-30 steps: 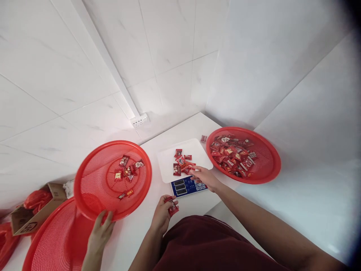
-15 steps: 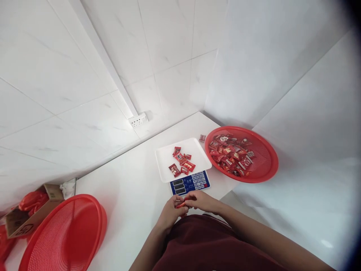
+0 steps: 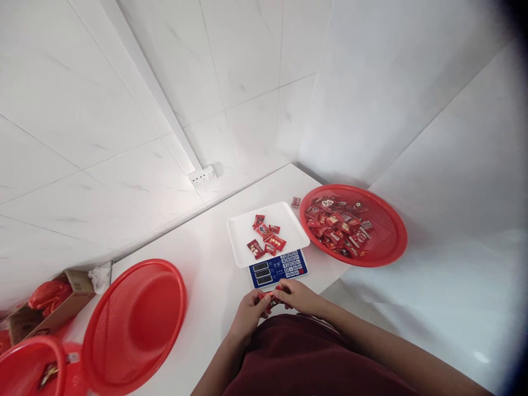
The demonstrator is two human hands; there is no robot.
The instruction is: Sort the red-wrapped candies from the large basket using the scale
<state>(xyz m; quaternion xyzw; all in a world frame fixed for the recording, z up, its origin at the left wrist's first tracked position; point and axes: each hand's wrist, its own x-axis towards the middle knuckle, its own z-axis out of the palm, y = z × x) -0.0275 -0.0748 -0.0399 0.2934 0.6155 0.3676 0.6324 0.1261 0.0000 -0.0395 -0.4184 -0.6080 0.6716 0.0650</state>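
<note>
Close to my body, at the table's front edge, my left hand (image 3: 249, 312) and my right hand (image 3: 300, 296) pinch a small red candy packet (image 3: 270, 301) between them. Both hands are closed on it, and fingers partly cover it. Just beyond them sits a blue digital scale (image 3: 275, 269) with a number keypad. Its white tray (image 3: 238, 242) carries several red wrapped packets (image 3: 264, 231) near the middle.
At right, a red mesh basket (image 3: 396, 242) holds many red packets, with one loose packet (image 3: 296, 202) beside it. To the left stand a red basket (image 3: 177, 308), another red basket (image 3: 61, 357) with something inside, and a cardboard box (image 3: 78, 289) holding red plastic bags.
The large left basket has shifted right and farther back on the table, and a second basket now shows at the lower left. My hands have turned the packet so more of its face shows.
</note>
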